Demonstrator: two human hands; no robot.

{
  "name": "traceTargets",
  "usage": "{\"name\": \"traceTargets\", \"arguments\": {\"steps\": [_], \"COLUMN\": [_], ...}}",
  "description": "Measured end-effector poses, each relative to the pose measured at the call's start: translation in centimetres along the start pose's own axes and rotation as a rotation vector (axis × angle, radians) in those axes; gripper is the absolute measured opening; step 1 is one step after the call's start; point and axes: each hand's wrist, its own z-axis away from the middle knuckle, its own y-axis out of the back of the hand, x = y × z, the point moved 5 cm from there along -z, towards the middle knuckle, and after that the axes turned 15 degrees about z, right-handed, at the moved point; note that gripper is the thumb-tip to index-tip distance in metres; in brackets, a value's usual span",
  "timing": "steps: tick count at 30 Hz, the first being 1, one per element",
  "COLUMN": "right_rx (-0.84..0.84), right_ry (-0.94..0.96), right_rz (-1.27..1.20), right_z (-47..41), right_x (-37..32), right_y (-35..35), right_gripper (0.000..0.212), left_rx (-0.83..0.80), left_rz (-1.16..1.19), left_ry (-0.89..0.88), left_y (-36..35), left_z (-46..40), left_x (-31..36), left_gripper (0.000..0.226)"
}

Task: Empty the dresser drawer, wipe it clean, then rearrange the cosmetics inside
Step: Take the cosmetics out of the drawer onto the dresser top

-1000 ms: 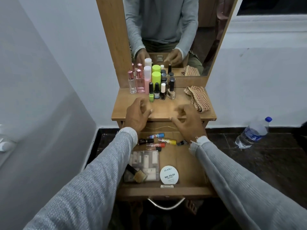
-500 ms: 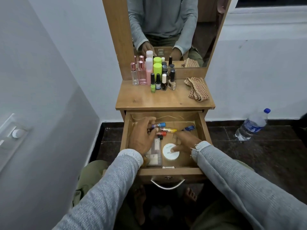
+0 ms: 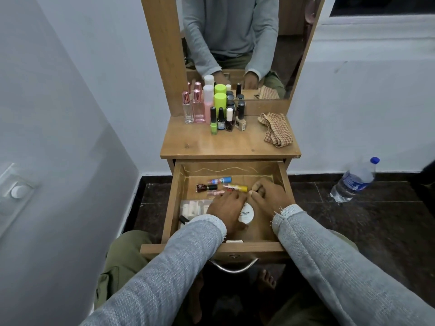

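Note:
The dresser drawer (image 3: 170, 208) stands pulled out. At its back lie a blue-capped tube (image 3: 221, 180), a yellow tube (image 3: 239, 188) and a dark tube (image 3: 207, 187). A clear plastic box (image 3: 193, 207) sits at the left. My left hand (image 3: 226, 209) reaches across a round white nail polish tub (image 3: 248, 214), with fingers at its top edge and thumb at its lower edge. My right hand (image 3: 269, 196) is at the drawer's back right, fingers curled over a small blue tube that they hide.
Perfume bottles, a green-capped bottle (image 3: 220, 101) and several nail polishes stand at the back of the dresser top (image 3: 211, 147). A checked cloth (image 3: 276, 132) lies at its right. A water bottle (image 3: 353, 182) stands on the dark floor. The white wall is close on the left.
My left hand moved right from the tubes onto the round tub. My right hand left the tub and went to the drawer's back right, covering the small blue tube.

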Motion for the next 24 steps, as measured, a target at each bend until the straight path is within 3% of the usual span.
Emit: {"name": "traceTargets", "arguments": {"steps": [4, 7, 12, 16, 24], "right_rx": [0.068, 0.098, 0.046, 0.034, -0.005], "right_ry": [-0.002, -0.014, 0.025, 0.054, 0.073], "right_rz": [-0.023, -0.037, -0.024, -0.003, 0.029], "right_z": [-0.2, -0.3, -0.6, -0.6, -0.5], "right_x": [0.2, 0.5, 0.3, -0.1, 0.0], "right_y": [0.3, 0.4, -0.3, -0.8, -1.2], "right_gripper": [0.008, 0.008, 0.004, 0.003, 0.005], "left_rx": [0.027, 0.124, 0.455, 0.674, 0.580], "left_rz": [0.032, 0.240, 0.456, 0.532, 0.474], "left_ry": [-0.003, 0.033, 0.008, 0.099, 0.348], "left_y": [0.1, 1.8, 9.1, 15.3, 17.8], "left_z": [-0.1, 0.8, 2.5, 2.4, -0.5], "left_x": [-0.1, -1.3, -3.9, -7.1, -12.7], "left_gripper": [0.079, 0.074, 0.072, 0.071, 0.087]}}
